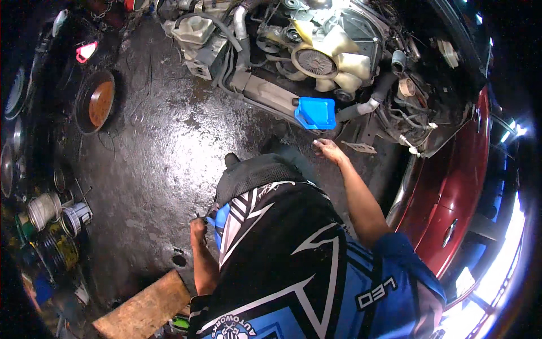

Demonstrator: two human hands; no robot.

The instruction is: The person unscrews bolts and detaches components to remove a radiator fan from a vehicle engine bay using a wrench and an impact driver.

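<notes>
My left hand (198,231) hangs low at my left side, its fingers closed. It grips a bright blue plastic container (221,220), mostly hidden behind my shirt. In front of me my right hand (330,151) is held out with curled fingers; whatever lies in them is too small to tell. Just beyond that hand, a blue plastic jug (317,113) with a dark cap rests on the radiator's top edge (271,97). Behind the jug is an engine fan (316,61) with pale blades.
A red car door panel (451,186) stands at the right. On the dark, shiny floor (152,158) at the left is a round pan (84,107) with brown liquid. Tubs (76,217) stand lower left, near a wooden board (144,305). A white reservoir (195,29) sits beside the engine.
</notes>
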